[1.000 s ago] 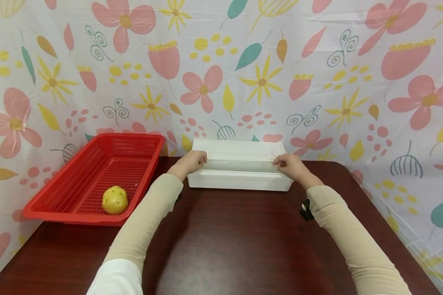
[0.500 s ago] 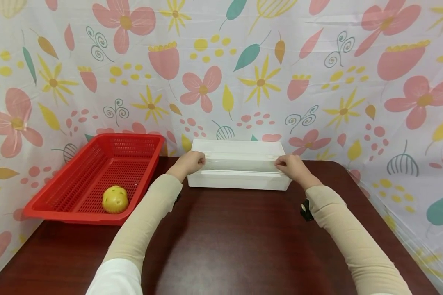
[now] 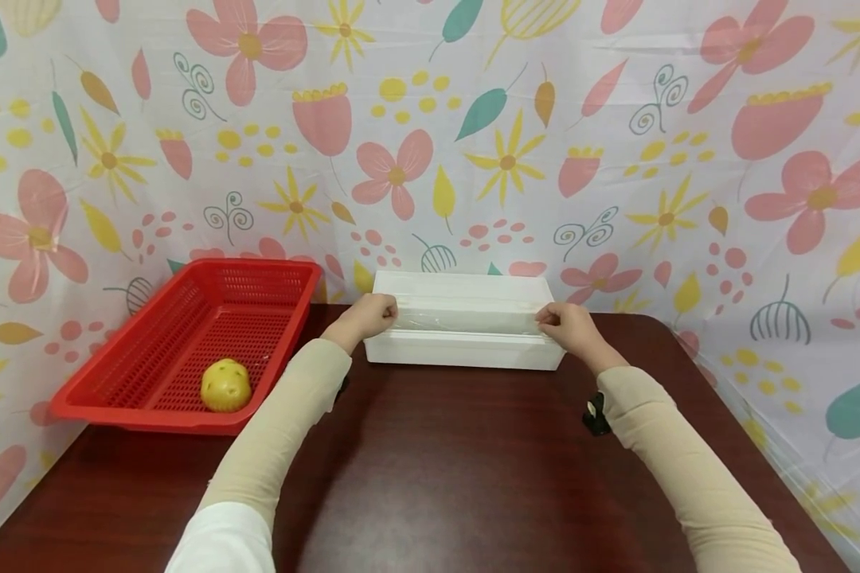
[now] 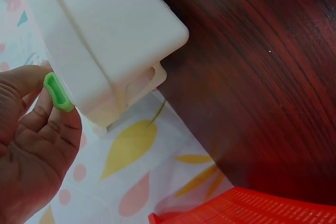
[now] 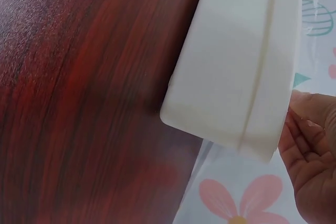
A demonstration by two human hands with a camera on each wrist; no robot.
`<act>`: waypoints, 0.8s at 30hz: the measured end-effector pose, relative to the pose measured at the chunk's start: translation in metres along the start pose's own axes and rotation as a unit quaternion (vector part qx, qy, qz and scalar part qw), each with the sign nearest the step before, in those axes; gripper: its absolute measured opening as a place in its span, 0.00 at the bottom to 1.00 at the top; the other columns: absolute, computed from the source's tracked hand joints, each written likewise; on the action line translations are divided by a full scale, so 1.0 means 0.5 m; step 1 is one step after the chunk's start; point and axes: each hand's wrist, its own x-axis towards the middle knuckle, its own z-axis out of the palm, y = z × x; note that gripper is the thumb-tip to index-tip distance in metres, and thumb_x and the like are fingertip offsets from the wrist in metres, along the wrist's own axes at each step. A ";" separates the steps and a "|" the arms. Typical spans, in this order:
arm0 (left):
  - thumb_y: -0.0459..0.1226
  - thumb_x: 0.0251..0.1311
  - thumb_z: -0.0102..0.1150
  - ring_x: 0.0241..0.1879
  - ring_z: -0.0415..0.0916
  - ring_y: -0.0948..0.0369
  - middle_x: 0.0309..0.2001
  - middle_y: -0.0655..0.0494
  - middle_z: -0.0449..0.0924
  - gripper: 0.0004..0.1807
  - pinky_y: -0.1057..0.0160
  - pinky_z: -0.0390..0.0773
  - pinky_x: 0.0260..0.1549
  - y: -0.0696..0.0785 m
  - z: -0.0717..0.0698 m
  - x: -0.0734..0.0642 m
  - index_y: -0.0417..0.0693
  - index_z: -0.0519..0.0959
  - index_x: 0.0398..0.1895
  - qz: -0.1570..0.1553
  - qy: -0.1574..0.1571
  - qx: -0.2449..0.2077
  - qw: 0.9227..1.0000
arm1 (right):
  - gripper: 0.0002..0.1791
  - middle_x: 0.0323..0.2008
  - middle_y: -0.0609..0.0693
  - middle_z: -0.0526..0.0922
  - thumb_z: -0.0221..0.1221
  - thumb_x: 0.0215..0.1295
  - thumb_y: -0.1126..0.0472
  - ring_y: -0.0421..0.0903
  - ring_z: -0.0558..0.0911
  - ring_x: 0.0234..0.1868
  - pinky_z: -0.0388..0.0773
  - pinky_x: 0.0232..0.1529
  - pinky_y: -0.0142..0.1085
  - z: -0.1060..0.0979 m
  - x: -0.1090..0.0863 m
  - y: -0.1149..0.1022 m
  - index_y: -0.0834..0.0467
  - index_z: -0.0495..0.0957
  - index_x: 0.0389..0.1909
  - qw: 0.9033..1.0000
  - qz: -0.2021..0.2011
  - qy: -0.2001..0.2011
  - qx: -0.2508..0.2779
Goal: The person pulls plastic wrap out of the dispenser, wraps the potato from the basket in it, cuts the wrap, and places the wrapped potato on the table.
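A long white box [image 3: 466, 351] sits at the back of the table, its lid [image 3: 464, 283] raised behind it. Between my two hands a clear plastic film [image 3: 469, 321] spans the box's opening, with shiny creases near its left end. My left hand [image 3: 373, 314] pinches the film's left side. A small green hollow piece [image 4: 58, 93] shows at its fingertips, against the box edge in the left wrist view; its kind is unclear. My right hand [image 3: 570, 325] pinches the film's right side with thumb and fingers, which the box partly hides in the right wrist view.
A red perforated plastic basket [image 3: 150, 420] stands at the left, holding a yellow, potato-like thing [image 3: 225, 386]. Dark wooden tabletop [image 3: 444, 454] lies in front of the box. A flower-patterned curtain [image 3: 430, 103] hangs close behind it.
My right hand has shifted very slightly, and creases at the film's left end now show more. Both hands keep their hold; box and basket stay in place.
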 end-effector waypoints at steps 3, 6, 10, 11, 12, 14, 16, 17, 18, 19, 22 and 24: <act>0.27 0.61 0.52 0.37 0.77 0.55 0.38 0.46 0.82 0.05 0.60 0.77 0.41 -0.001 -0.004 -0.004 0.41 0.79 0.32 0.007 -0.001 -0.006 1.000 | 0.08 0.36 0.63 0.84 0.57 0.64 0.67 0.57 0.81 0.37 0.78 0.38 0.48 0.001 0.000 -0.003 0.66 0.81 0.41 1.000 0.004 0.007 -0.011; 0.27 0.60 0.54 0.41 0.79 0.53 0.39 0.45 0.83 0.04 0.58 0.78 0.43 -0.004 -0.004 -0.006 0.40 0.79 0.33 0.005 -0.001 -0.013 1.000 | 0.10 0.39 0.64 0.84 0.57 0.64 0.67 0.59 0.81 0.38 0.78 0.38 0.49 0.005 -0.002 -0.006 0.67 0.82 0.42 1.000 0.002 0.020 -0.021; 0.27 0.60 0.56 0.43 0.80 0.52 0.40 0.45 0.84 0.04 0.57 0.79 0.44 -0.010 0.003 -0.004 0.40 0.81 0.34 -0.009 0.017 -0.030 0.999 | 0.10 0.42 0.63 0.84 0.57 0.65 0.66 0.58 0.82 0.38 0.79 0.37 0.48 0.010 -0.007 -0.001 0.66 0.83 0.42 0.999 -0.003 0.041 -0.031; 0.28 0.61 0.56 0.42 0.80 0.52 0.39 0.45 0.84 0.04 0.58 0.79 0.44 -0.010 0.006 -0.003 0.40 0.81 0.35 -0.011 0.024 -0.033 0.999 | 0.10 0.42 0.63 0.84 0.58 0.65 0.65 0.58 0.82 0.38 0.79 0.37 0.48 0.011 -0.009 0.002 0.65 0.83 0.42 0.998 -0.004 0.047 -0.033; 0.28 0.61 0.57 0.41 0.80 0.53 0.39 0.46 0.84 0.04 0.58 0.79 0.43 -0.010 0.009 -0.001 0.40 0.81 0.34 -0.012 0.033 -0.033 0.999 | 0.10 0.42 0.63 0.84 0.58 0.65 0.65 0.58 0.82 0.38 0.79 0.37 0.48 0.012 -0.011 0.004 0.65 0.83 0.42 0.998 -0.007 0.053 -0.036; 0.29 0.61 0.58 0.40 0.80 0.54 0.37 0.47 0.84 0.04 0.58 0.79 0.42 -0.010 0.015 0.001 0.41 0.82 0.34 -0.009 0.054 -0.025 0.998 | 0.10 0.41 0.62 0.84 0.58 0.65 0.65 0.57 0.82 0.37 0.79 0.36 0.48 0.013 -0.013 0.009 0.65 0.83 0.41 0.997 -0.011 0.064 -0.038; 0.30 0.61 0.58 0.37 0.79 0.55 0.36 0.48 0.84 0.04 0.59 0.78 0.41 -0.009 0.020 0.003 0.41 0.82 0.34 -0.007 0.075 -0.012 0.997 | 0.09 0.40 0.62 0.84 0.58 0.65 0.65 0.56 0.82 0.36 0.79 0.36 0.48 0.014 -0.015 0.012 0.65 0.83 0.41 0.996 -0.020 0.076 -0.038; 0.30 0.61 0.58 0.36 0.78 0.56 0.36 0.48 0.84 0.04 0.60 0.78 0.40 -0.009 0.022 0.004 0.41 0.83 0.33 -0.006 0.086 -0.006 0.996 | 0.09 0.39 0.62 0.85 0.59 0.64 0.65 0.56 0.82 0.35 0.79 0.35 0.48 0.015 -0.015 0.013 0.65 0.83 0.40 0.996 -0.026 0.082 -0.038; 0.30 0.62 0.58 0.35 0.77 0.57 0.35 0.49 0.83 0.04 0.60 0.77 0.39 -0.009 0.024 0.004 0.42 0.82 0.33 -0.007 0.097 0.000 0.995 | 0.09 0.38 0.62 0.85 0.59 0.64 0.65 0.56 0.82 0.34 0.79 0.35 0.48 0.016 -0.014 0.013 0.65 0.84 0.40 0.995 -0.032 0.090 -0.038; 0.30 0.62 0.57 0.34 0.75 0.57 0.34 0.49 0.83 0.05 0.61 0.77 0.38 -0.010 0.026 0.004 0.42 0.82 0.32 -0.006 0.108 0.008 0.994 | 0.08 0.38 0.62 0.85 0.59 0.64 0.66 0.56 0.82 0.33 0.78 0.33 0.47 0.016 -0.013 0.012 0.65 0.84 0.39 0.994 -0.038 0.098 -0.037; 0.30 0.62 0.57 0.32 0.76 0.56 0.33 0.49 0.83 0.04 0.60 0.77 0.35 -0.012 0.027 0.001 0.42 0.82 0.32 -0.002 0.145 0.021 0.989 | 0.08 0.36 0.62 0.85 0.60 0.63 0.66 0.55 0.83 0.31 0.78 0.31 0.47 0.017 -0.010 0.008 0.65 0.85 0.38 0.990 -0.055 0.128 -0.037; 0.31 0.61 0.58 0.33 0.78 0.55 0.34 0.48 0.84 0.03 0.59 0.78 0.34 -0.014 0.026 -0.002 0.42 0.82 0.32 0.004 0.168 0.024 0.986 | 0.08 0.36 0.62 0.85 0.60 0.62 0.67 0.56 0.83 0.30 0.78 0.30 0.47 0.016 -0.008 0.006 0.65 0.85 0.38 0.987 -0.060 0.145 -0.036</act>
